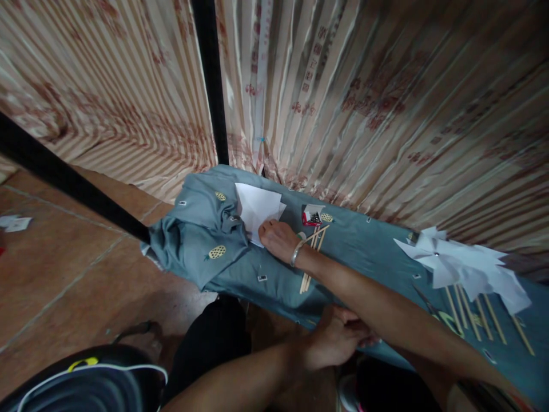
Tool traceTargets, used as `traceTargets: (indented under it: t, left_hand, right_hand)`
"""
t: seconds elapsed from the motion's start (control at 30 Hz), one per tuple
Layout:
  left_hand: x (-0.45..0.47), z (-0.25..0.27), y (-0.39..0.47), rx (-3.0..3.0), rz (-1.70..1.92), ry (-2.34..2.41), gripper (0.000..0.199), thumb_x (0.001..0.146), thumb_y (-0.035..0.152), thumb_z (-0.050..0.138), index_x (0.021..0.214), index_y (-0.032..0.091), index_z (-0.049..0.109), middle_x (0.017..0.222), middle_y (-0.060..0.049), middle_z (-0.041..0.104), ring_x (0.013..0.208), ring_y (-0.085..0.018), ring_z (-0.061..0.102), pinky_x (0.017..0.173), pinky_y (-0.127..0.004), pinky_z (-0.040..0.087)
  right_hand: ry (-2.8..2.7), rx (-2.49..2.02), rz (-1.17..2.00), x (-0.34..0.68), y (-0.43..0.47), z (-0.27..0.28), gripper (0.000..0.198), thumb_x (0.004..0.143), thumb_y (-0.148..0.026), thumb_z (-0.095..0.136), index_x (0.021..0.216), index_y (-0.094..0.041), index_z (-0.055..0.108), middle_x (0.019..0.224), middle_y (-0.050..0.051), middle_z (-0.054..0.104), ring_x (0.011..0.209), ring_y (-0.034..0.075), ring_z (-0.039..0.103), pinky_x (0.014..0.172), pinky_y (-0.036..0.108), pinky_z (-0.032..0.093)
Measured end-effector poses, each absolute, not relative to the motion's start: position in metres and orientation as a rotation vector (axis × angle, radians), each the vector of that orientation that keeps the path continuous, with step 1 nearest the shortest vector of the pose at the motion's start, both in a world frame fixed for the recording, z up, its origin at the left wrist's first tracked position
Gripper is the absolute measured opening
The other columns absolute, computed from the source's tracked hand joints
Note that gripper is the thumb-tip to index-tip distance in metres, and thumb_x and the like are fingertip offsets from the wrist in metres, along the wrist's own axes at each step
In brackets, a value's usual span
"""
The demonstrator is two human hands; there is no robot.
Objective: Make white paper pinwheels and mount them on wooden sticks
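Observation:
Reaching across from the right, my right hand (278, 239) rests at the lower right corner of a stack of white paper (257, 206), fingers bent onto the paper. A bracelet circles that wrist. Beneath my right forearm, my left hand (337, 337) is at the near edge of the cloth, its fingers curled and partly hidden, and what they hold is unclear. Beside the right wrist lie several wooden sticks (306, 280), partly under the forearm. An open small red box (312, 217) of dark metal pieces sits just behind them.
Several white paper pinwheels (467, 266) on sticks lie at the right, near scissors (448, 321). A grey-green cloth (364, 246) covers the surface and bunches at its left end. Black poles (212, 86) and a striped curtain (321, 103) stand behind. A round black seat (86, 383) is at lower left.

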State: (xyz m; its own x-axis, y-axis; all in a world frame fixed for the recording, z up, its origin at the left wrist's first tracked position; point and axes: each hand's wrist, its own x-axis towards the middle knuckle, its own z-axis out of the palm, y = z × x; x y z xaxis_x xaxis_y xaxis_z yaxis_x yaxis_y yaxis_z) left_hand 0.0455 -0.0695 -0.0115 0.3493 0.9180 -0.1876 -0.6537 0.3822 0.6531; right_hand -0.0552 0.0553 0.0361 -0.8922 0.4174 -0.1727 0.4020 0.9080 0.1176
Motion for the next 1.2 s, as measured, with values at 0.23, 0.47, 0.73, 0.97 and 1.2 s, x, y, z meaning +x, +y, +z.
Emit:
traceTargets:
  t: [0.23, 0.47, 0.73, 0.97, 1.2]
  left_hand:
    - [0.047, -0.022, -0.071, 0.584, 1.07, 0.63, 0.055, 0.057, 0.067, 0.076, 0.056, 0.015, 0.059, 0.055, 0.0, 0.052, 0.053, -0.01, 0.044, 0.057, -0.029, 0.033]
    - [0.046, -0.02, -0.07, 0.587, 1.021, 0.708, 0.055, 0.056, 0.067, 0.076, 0.058, 0.014, 0.061, 0.059, -0.002, 0.056, 0.054, -0.011, 0.046, 0.059, -0.03, 0.036]
    - [0.049, -0.024, -0.067, 0.704, 0.97, 0.859, 0.034, 0.071, 0.045, 0.069, 0.059, 0.014, 0.068, 0.058, -0.001, 0.06, 0.054, -0.011, 0.048, 0.062, -0.028, 0.044]
    - [0.035, -0.019, -0.056, 0.856, 0.982, 0.956, 0.03, 0.07, 0.042, 0.069, 0.07, 0.013, 0.072, 0.067, -0.003, 0.065, 0.065, -0.014, 0.056, 0.067, -0.027, 0.045]
    - [0.011, -0.019, -0.045, 1.323, 0.968, 1.166, 0.011, 0.075, 0.027, 0.07, 0.076, 0.017, 0.07, 0.072, -0.001, 0.063, 0.069, -0.016, 0.058, 0.069, -0.028, 0.047]
  right_hand:
    - [2.869, 0.556, 0.203, -0.061, 0.054, 0.044, 0.031, 0.095, -0.004, 0.036, 0.106, 0.0, 0.065, 0.101, 0.026, 0.069, 0.098, 0.03, 0.065, 0.074, 0.038, 0.053]
    - [2.844, 0.533, 0.223, -0.055, 0.061, 0.047, 0.029, 0.093, -0.004, 0.04, 0.099, -0.005, 0.068, 0.097, 0.023, 0.072, 0.095, 0.029, 0.066, 0.072, 0.037, 0.052]
    - [2.908, 0.751, 0.308, 0.003, 0.061, 0.069, 0.027, 0.095, -0.006, 0.041, 0.105, -0.007, 0.066, 0.107, 0.021, 0.07, 0.103, 0.03, 0.065, 0.086, 0.04, 0.053]
    - [3.468, 1.45, 0.019, 0.169, 0.027, 0.057, 0.024, 0.097, -0.02, 0.049, 0.111, -0.018, 0.068, 0.11, 0.011, 0.075, 0.105, 0.024, 0.068, 0.095, 0.041, 0.054]
    - [3.182, 2.114, -0.757, 0.278, -0.03, -0.015, 0.02, 0.094, -0.03, 0.057, 0.104, -0.027, 0.074, 0.115, 0.007, 0.074, 0.109, 0.024, 0.069, 0.097, 0.048, 0.055]
